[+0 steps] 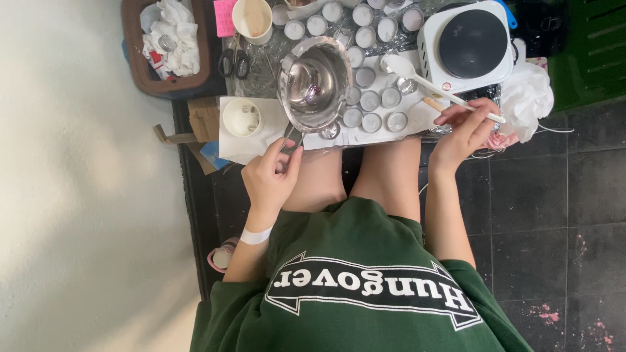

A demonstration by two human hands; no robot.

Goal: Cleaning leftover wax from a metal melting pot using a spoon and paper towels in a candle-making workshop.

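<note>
Shiny smooth metal pot [315, 81], matt white plastic spoon [430, 83], crumpled paper tissue [527, 96].

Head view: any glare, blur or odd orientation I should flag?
Head view: the scene appears upside down, with the torso at the bottom; glare on the metal pouring pot that the left hand grips by its handle; bright washed-out wall at left; right hand with white spoon stays sharp.
</note>
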